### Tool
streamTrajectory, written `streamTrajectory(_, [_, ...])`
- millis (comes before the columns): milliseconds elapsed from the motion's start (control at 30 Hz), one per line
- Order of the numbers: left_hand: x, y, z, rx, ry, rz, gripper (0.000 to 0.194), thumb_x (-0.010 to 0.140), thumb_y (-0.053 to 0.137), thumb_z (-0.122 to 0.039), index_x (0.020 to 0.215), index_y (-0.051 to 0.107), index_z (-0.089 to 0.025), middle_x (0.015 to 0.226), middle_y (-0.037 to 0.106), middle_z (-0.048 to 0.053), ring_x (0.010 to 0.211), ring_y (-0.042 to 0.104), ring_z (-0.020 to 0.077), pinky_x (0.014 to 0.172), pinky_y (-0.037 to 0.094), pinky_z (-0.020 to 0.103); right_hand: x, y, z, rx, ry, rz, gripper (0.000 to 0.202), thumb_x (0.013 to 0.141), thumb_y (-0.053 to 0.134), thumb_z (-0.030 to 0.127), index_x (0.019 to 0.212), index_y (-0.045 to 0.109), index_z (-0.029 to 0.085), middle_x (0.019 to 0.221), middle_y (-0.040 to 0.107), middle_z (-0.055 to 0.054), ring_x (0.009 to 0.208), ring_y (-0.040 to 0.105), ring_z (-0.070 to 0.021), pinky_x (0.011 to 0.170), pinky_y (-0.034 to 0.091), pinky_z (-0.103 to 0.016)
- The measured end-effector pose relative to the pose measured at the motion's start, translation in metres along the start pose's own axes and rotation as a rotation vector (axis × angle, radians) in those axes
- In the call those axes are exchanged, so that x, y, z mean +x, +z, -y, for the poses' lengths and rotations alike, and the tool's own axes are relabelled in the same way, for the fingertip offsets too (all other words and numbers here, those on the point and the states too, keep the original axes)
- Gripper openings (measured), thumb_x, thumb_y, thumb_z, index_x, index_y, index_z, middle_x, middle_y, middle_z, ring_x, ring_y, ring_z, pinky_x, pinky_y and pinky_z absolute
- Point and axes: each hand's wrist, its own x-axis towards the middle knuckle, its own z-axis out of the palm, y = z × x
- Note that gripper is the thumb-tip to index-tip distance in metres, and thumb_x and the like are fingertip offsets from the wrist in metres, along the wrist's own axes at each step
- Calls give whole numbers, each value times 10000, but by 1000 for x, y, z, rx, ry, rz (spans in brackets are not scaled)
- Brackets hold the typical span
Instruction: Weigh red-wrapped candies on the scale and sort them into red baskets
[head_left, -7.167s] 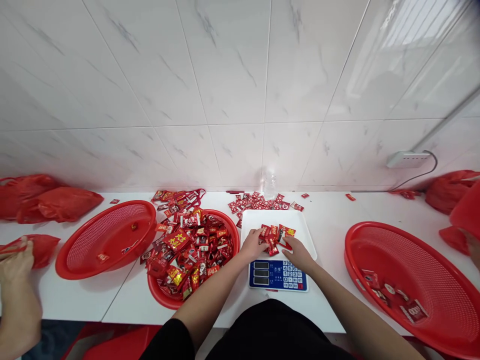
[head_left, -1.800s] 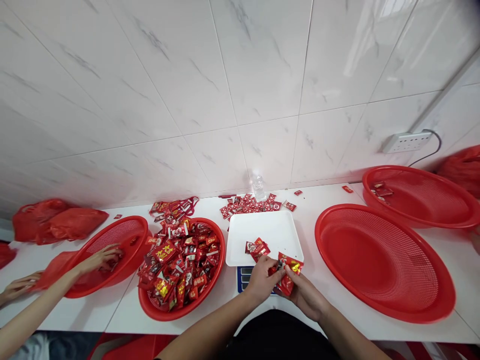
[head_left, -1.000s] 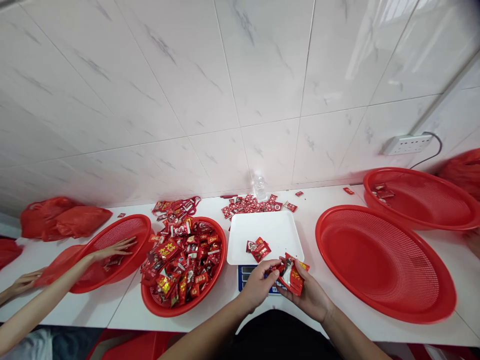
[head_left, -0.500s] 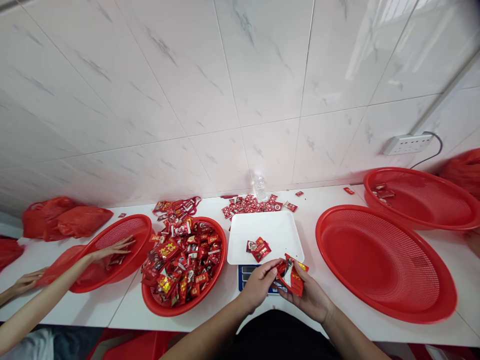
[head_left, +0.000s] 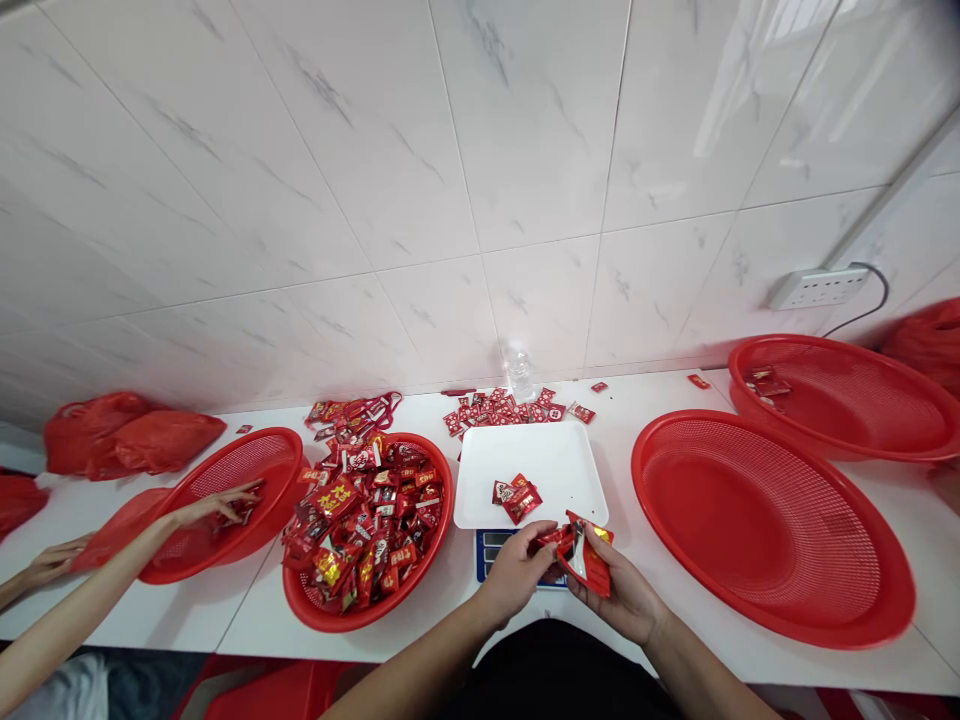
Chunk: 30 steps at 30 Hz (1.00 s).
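Left hand [head_left: 516,575]: pinches a small red packet [head_left: 553,538] by the red pouch [head_left: 594,574].
Right hand [head_left: 628,600]: holds that red pouch, near a corner of the white tray [head_left: 525,452].
White tray: on the blue scale [head_left: 492,548], with a few red snacks [head_left: 519,498] on it.
Round basket [head_left: 324,621]: left of the scale, piled with wrapped snacks [head_left: 375,520].
Behind tray: little red sachets [head_left: 487,408], clear bottle [head_left: 519,374].

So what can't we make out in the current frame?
All in the head view:
Scale panel: mostly covered by the left hand, right hand and held packets; readout too small to read.
Held packets' count: fingers overlap them.
Lower packets in the full basket: buried under the top ones.
Far-right red bag: cut off by the right edge.
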Motion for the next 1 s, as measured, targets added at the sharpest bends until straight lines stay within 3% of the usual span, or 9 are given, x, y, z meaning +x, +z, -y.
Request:
streamTrajectory(267, [5,-5,6,113,41,-2,428,726,626,-450,1051,619,-172,800,649,42,629,581,140,631,487,287,4,-6,-4,-26,-16,4,298,781,600,453,991,626,242,919,701,-7,795,644,-134,753,504,-286])
streamTrajectory(733, [9,-9,14,233,109,-68,354,760,581,-418,1001,643,-165,893,641,67,638,575,154,598,477,282,0,2,-2,-4,-53,73,273,803,595,396,994,642,206,946,704,-33,919,643,-179,913,477,-328])
streamTrajectory(1000, [7,-10,10,291,134,9,396,775,576,-445,1057,637,-174,936,669,73,854,596,197,779,461,306,-2,0,-2,25,-47,62,272,789,629,353,1006,636,190,925,707,-22,880,648,-144,832,504,-264])
